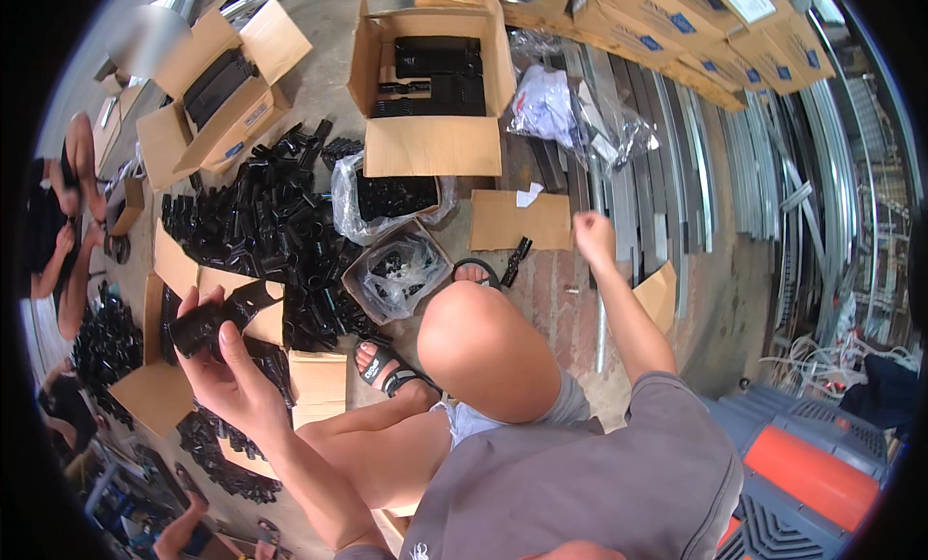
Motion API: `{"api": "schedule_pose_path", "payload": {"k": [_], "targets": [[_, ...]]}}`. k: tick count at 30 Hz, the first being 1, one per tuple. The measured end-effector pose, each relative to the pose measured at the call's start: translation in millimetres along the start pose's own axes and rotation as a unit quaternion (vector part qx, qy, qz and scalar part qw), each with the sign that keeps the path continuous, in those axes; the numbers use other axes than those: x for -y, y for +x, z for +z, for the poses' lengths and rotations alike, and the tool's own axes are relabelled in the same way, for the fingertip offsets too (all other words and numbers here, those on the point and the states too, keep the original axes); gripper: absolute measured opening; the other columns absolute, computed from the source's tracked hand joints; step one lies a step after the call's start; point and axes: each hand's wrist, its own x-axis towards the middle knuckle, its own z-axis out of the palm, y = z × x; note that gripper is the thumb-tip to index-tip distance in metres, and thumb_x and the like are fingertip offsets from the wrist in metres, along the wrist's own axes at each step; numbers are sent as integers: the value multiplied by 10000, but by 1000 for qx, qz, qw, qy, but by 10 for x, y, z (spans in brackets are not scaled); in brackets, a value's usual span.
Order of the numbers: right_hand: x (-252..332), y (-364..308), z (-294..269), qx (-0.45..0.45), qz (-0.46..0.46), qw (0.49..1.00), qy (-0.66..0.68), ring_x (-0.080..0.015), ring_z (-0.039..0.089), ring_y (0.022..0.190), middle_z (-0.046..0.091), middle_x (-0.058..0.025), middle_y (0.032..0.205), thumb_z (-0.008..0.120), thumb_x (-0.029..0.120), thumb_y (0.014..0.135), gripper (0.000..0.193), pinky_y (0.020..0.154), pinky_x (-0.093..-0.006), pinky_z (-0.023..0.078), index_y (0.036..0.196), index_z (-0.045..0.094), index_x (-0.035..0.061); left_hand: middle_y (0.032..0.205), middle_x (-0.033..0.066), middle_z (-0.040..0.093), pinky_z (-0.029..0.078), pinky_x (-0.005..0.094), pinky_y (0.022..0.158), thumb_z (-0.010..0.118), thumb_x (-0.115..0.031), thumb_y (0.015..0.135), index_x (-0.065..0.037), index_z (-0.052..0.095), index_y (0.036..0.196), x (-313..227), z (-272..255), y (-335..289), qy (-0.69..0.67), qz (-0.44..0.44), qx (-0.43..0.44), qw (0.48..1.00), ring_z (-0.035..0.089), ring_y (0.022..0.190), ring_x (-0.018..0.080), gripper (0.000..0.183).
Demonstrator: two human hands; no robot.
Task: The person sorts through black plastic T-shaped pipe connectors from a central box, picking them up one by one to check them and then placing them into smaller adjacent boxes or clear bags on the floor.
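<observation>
My left hand (232,372) grips a black plastic bracket (200,328) with a wide tubular end and a forked arm, held up over an open carton (155,362) of black parts. Out to the right, my right hand (593,239) is raised with its fingers curled closed; what they hold, if anything, is hidden. Below and left of it a flat cardboard sheet (520,222) lies on the floor with a scrap of white paper (529,195). A slim black part (517,262) rests beside that sheet. Ahead, a big pile of black plastic parts (261,212) spreads over the floor.
Two boxes with plastic liners (440,282) stand before my feet. Behind them is an open carton (433,146) with stacked black parts. Metal profiles (677,164) and stacked cartons (667,28) fill the right. Other people (72,212) sit at left; a grey-orange machine (812,473) is lower right.
</observation>
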Motion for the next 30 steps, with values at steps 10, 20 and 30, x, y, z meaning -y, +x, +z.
{"api": "schedule_pose_path", "payload": {"k": [10, 20, 30], "targets": [[-7, -648, 1274, 69, 99, 992, -33, -382, 653, 1053, 677, -235, 1109, 739, 482, 758, 611, 900, -455, 508, 1148, 641, 22, 1048, 101, 657, 496, 314, 896, 548, -358, 1013, 51, 521, 1294, -109, 84, 41, -213, -117, 36, 969, 617, 988, 175, 497], [366, -831, 1082, 8, 16, 1000, 14, -411, 650, 985, 667, -250, 1075, 688, 336, 838, 442, 855, -482, 513, 1081, 591, -20, 1014, 86, 691, 491, 334, 919, 679, -431, 918, 11, 584, 1250, -80, 37, -1, -277, -137, 165, 937, 650, 980, 179, 561], [2996, -1135, -443, 303, -62, 753, 581, -113, 531, 629, 577, -12, 784, 506, 268, 1028, 231, 575, -246, 411, 1175, 546, 95, 1063, 63, 696, 497, 305, 898, 669, -194, 944, 6, 624, 1200, -121, 176, 7, -311, -118, 178, 926, 619, 990, 117, 328]]}}
